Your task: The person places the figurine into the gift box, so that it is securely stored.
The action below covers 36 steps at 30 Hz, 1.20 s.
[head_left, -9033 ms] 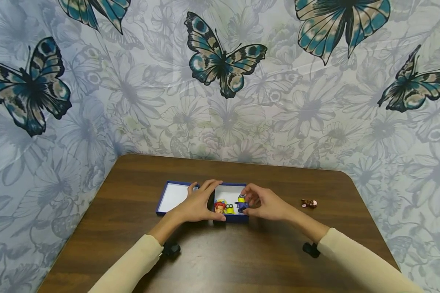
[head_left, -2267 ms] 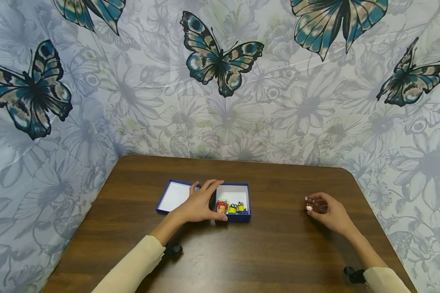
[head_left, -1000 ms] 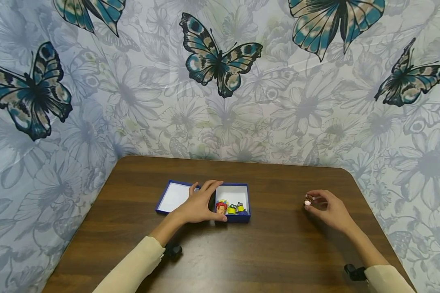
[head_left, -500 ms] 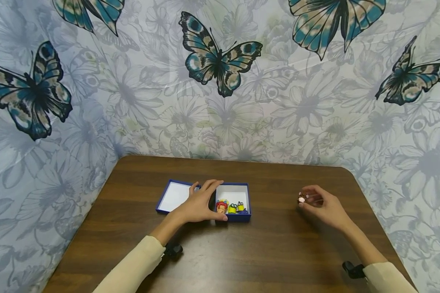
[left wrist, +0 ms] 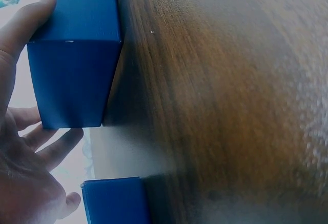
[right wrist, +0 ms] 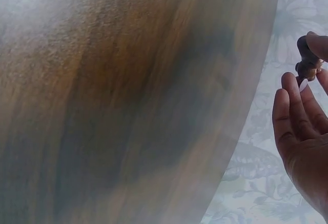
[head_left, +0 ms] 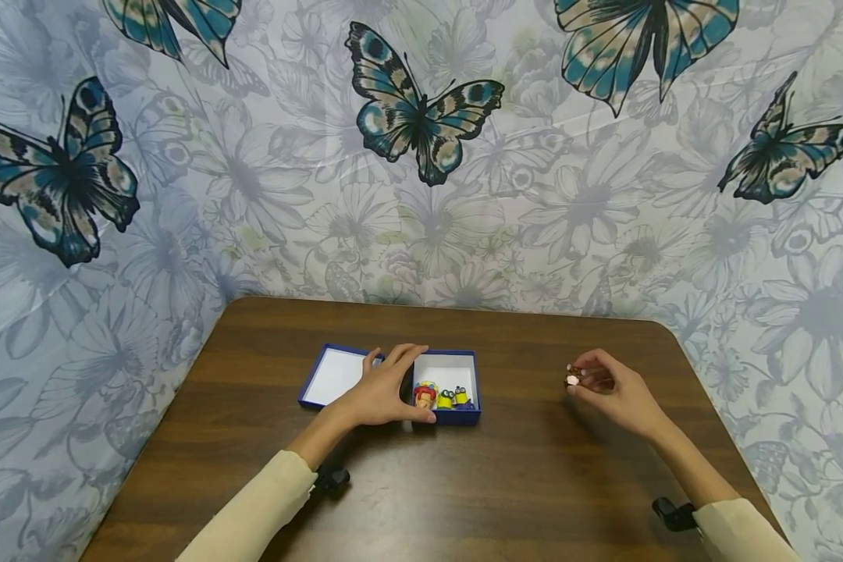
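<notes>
My left hand [head_left: 375, 394] grips the left end of a blue box [head_left: 457, 419], thumb on the near wall and fingers at the far one. The left wrist view shows the thumb along the box's side [left wrist: 77, 80]. Inside the white interior lie a red-and-yellow toy figure [head_left: 425, 396], a yellow goggled figure [head_left: 446, 401] and a yellow-and-blue figure [head_left: 462, 396]. Off to the right, my right hand [head_left: 621, 398] pinches a small brown toy figure [head_left: 573, 377] with a pale face, held above the table. Thumb and fingertips partly cover this brown figure [right wrist: 306, 60] in the right wrist view.
A blue lid [head_left: 333, 375] with a white inside lies open side up just left of the box, partly behind the left hand. The brown wooden table [head_left: 520, 468] ends at a butterfly-patterned backdrop [head_left: 428, 234].
My right hand has let go of the yellow-and-blue figure in the box, taken the brown figure off the table, and moved it slightly left. The left hand has stayed on the box.
</notes>
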Motion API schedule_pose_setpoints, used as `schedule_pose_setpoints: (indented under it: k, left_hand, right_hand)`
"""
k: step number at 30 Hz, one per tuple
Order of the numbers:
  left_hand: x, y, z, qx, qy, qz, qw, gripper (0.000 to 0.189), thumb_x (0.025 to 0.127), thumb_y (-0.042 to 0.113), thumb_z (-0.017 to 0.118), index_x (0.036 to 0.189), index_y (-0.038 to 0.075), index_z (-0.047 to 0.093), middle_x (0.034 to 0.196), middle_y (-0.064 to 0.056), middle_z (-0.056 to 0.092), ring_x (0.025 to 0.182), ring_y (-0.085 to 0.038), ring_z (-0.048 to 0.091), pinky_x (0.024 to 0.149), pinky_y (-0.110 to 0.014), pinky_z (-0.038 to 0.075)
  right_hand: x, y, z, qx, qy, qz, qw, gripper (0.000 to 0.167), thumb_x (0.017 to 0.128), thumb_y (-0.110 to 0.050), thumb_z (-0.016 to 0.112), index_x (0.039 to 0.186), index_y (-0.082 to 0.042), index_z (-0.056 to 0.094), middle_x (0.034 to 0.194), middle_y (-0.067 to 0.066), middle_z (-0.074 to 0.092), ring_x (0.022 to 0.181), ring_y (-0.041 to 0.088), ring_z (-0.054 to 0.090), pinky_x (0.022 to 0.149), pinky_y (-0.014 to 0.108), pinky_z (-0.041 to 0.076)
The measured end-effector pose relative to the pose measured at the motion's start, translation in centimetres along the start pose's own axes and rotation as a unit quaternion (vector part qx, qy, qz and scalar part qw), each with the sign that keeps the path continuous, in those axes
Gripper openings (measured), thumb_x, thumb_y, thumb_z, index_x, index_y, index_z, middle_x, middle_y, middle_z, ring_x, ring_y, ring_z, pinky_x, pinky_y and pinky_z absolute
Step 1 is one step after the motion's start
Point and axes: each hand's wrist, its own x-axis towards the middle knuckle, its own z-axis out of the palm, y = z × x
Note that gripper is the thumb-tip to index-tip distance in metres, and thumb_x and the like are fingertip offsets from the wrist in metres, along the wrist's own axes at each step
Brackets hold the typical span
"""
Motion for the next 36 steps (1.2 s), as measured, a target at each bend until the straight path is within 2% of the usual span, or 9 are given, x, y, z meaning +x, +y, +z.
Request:
schedule_pose_setpoints:
  k: [12, 18, 26, 36]
  left_hand:
    - [0.1, 0.0, 0.0, -0.003, 0.001, 0.002, 1.0000, 0.120, 0.078, 0.071, 0.086, 0.171, 0.025, 0.027, 0.172, -0.008, 0.036, 0.151, -0.029, 0.053, 0.125, -0.076, 0.008]
    - [0.1, 0.0, 0.1, 0.002, 0.003, 0.003, 1.0000, 0.121, 0.078, 0.071, 0.086, 0.171, 0.021, 0.028, 0.171, -0.007, 0.036, 0.150, -0.028, 0.053, 0.125, -0.075, 0.008]
    - [-0.1, 0.1, 0.0, -0.001, 0.003, 0.001, 1.0000, 0.119, 0.078, 0.070, 0.086, 0.171, 0.024, 0.028, 0.171, -0.008, 0.037, 0.150, -0.028, 0.054, 0.125, -0.075, 0.008]
    - [0.1, -0.2, 0.2, 0.002, 0.005, 0.004, 1.0000, 0.120, 0.078, 0.070, 0.087, 0.171, 0.020, 0.030, 0.171, -0.008, 0.037, 0.149, -0.029, 0.055, 0.125, -0.077, 0.009]
  right_hand:
    - [0.6, -1.2, 0.3, 0.018, -0.015, -0.017, 0.9996, 0.035, 0.096, -0.025, 0.084, 0.126, -0.019, 0.066, 0.117, 0.003, 0.077, 0.100, 0.011, 0.074, 0.087, 0.031, 0.062]
    - [0.8, -1.5, 0.7, 0.025, -0.027, -0.023, 0.9991, 0.034, 0.096, -0.025, 0.084, 0.125, -0.019, 0.066, 0.117, 0.003, 0.077, 0.100, 0.013, 0.074, 0.086, 0.029, 0.062]
    - [1.2, -1.8, 1.3, 0.025, -0.043, -0.020, 0.9986, 0.035, 0.097, -0.027, 0.083, 0.126, -0.019, 0.066, 0.120, 0.003, 0.076, 0.103, 0.019, 0.074, 0.088, 0.029, 0.062]
    - [2.0, -2.2, 2.1, 0.042, -0.053, -0.032, 0.9972, 0.034, 0.097, -0.024, 0.083, 0.125, -0.017, 0.065, 0.120, 0.005, 0.076, 0.104, 0.023, 0.074, 0.089, 0.034, 0.063]
